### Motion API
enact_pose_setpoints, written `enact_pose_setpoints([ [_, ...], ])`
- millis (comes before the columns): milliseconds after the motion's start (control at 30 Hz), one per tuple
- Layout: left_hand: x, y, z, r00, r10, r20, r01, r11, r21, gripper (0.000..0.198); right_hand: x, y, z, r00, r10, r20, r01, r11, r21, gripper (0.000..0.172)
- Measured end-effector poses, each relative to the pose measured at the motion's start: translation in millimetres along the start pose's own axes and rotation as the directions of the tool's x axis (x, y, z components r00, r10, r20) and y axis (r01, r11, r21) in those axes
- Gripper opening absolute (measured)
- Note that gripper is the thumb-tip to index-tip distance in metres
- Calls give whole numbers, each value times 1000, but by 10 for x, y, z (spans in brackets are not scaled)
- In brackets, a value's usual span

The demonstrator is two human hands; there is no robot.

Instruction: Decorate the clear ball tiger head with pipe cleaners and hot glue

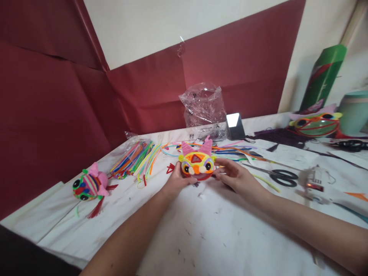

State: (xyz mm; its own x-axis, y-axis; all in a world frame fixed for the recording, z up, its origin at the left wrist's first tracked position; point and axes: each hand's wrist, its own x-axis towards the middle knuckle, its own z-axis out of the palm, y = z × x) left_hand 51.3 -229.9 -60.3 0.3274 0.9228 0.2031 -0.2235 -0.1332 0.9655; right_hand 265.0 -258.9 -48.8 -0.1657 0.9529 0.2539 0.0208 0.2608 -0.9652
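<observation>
A small round craft head (197, 163) with pink ears, black-and-white eyes and orange and yellow pipe-cleaner bands is held just above the white table (201, 230). My left hand (175, 181) cups its left side, fingers curled under it. On the opposite side my right hand (234, 174) pinches the head with its fingers closed on it. The face points toward me.
A finished craft head (89, 186) with a red tassel lies at the left. Loose coloured pipe cleaners (135, 161) are spread behind. Black scissors (280, 176), a glue gun (314, 184), a plastic bag (204, 107), a phone (235, 125) and a green mask (316, 124) are to the right.
</observation>
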Motion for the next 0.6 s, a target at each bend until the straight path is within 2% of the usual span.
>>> enact_pose_setpoints([
  [100,-23,7,39,999,19,40,-19,1000,-19,73,11,21,0,998,-5,-69,3,1000,-22,51],
  [267,-35,-28,100,999,44,-14,-44,999,-15,75,32,83,-16,992,-28,-127,26,999,-20,47],
  [433,-50,1,104,999,20,-28,-21,999,-48,76,-1,45,-17,989,-85,-121,81,996,-36,45],
  [500,-55,35,102,999,-8,-34,4,995,-105,76,-14,-6,-27,980,-125,-157,112,989,-94,44],
  [600,-68,84,116,1000,18,4,-17,984,-177,75,-1,-70,-60,965,-113,-237,62,975,-213,51],
])
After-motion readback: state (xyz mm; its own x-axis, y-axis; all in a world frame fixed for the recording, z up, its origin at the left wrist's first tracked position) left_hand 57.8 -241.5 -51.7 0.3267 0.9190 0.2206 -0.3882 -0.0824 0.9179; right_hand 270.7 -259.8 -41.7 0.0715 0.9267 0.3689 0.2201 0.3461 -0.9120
